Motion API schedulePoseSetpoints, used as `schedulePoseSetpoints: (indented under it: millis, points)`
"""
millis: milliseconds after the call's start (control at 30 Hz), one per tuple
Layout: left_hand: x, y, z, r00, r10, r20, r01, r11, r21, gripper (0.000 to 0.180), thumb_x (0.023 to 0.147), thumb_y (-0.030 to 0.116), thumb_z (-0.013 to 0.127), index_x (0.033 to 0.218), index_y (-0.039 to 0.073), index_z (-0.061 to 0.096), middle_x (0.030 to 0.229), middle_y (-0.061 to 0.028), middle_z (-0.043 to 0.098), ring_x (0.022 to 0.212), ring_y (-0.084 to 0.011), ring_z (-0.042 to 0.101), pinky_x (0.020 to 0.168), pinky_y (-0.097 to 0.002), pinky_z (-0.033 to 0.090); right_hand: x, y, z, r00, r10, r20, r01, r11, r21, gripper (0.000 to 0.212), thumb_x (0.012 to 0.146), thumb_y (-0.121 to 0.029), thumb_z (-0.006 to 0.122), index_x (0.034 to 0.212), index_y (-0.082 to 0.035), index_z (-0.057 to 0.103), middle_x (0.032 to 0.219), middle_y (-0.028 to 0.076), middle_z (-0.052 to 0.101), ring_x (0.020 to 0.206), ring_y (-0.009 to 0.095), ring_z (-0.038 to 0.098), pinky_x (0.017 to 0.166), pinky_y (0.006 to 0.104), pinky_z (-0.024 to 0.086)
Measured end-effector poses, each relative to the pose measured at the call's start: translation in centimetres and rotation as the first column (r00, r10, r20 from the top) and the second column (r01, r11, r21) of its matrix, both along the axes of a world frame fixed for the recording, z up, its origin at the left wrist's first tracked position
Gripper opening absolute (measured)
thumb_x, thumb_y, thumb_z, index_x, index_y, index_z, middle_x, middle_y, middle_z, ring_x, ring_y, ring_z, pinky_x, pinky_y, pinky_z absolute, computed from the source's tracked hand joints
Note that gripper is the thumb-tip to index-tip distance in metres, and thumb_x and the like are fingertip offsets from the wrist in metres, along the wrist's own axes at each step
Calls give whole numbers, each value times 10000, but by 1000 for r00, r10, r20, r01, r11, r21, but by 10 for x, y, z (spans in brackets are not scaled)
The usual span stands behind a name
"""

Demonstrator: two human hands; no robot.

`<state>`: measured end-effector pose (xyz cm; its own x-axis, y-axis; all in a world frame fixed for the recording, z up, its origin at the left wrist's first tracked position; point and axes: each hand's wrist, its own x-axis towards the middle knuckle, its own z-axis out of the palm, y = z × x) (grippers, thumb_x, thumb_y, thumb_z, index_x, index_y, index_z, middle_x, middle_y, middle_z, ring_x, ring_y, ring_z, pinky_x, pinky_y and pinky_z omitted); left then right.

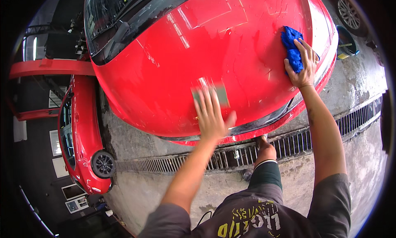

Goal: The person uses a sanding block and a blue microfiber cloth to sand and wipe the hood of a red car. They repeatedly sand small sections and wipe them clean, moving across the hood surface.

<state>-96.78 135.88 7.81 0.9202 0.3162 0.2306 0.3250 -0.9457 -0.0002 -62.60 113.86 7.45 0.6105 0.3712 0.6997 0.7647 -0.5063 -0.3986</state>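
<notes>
A wet, glossy red car hood (165, 73) spreads out in front of me. My left hand (211, 114) lies flat near its front edge, fingers stretched and thumb apart, slightly blurred. Under those fingers is a thin grey-green rectangular sheet (222, 96), pressed against the paint; its kind is not clear. Farther right, my right hand (304, 69) grips a crumpled blue cloth (293, 38) against the hood, close to the headlight side. The palm hides part of the cloth.
A floor drain grate (297, 142) crosses the wet concrete by my legs. Another red car (84, 135) stands at the left, near a red lift arm (49, 68). At the far right are a dark bucket (345, 42) and a car wheel (349, 13).
</notes>
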Motion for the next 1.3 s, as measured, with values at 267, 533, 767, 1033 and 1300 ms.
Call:
schedulePoseSetpoints:
  millis: [267,533,767,1033,1300]
  points:
    - [127,71,77,997,-76,9,76,995,-68,1139,1067,797,435,1789,-20,107,1861,-301,83,1739,-455,44,1380,-647,56,0,-6,5,999,20,-25,-20,1000,-21,814,799,-371,849,1555,-174,619,1550,184,607,1406,404,589,1200,572,388]
    - [201,94,88,998,11,65,-8,999,-47,1067,1110,723,438,1788,-24,90,1857,-313,57,1738,-456,18,1394,-607,34,1,-2,5,999,26,-24,-26,999,-31,825,771,-427,863,1527,-184,641,1547,173,607,1386,395,597,1185,561,389]
    - [-66,-74,-61,969,-65,-239,63,998,-19,1124,1104,761,374,1759,-102,73,1839,-364,-2,1716,-527,-53,1352,-713,-1,0,7,4,999,36,-30,-36,999,10,835,763,-424,866,1529,-183,634,1545,171,607,1401,387,590,1186,562,392]
    - [273,149,149,995,94,-39,-95,995,-41,1097,1103,786,364,1778,-41,112,1861,-290,71,1744,-411,14,1414,-523,30,-11,10,7,996,76,-53,-74,997,36,837,744,-419,874,1519,-201,647,1540,173,611,1392,400,595,1182,572,395]
    - [46,-58,10,982,-30,-187,21,999,-48,1102,1082,666,525,1749,-120,133,1822,-396,75,1715,-540,33,1367,-682,47,2,1,3,998,29,-59,-27,999,42,806,754,-399,887,1506,-221,658,1542,141,610,1403,384,584,1181,567,402]
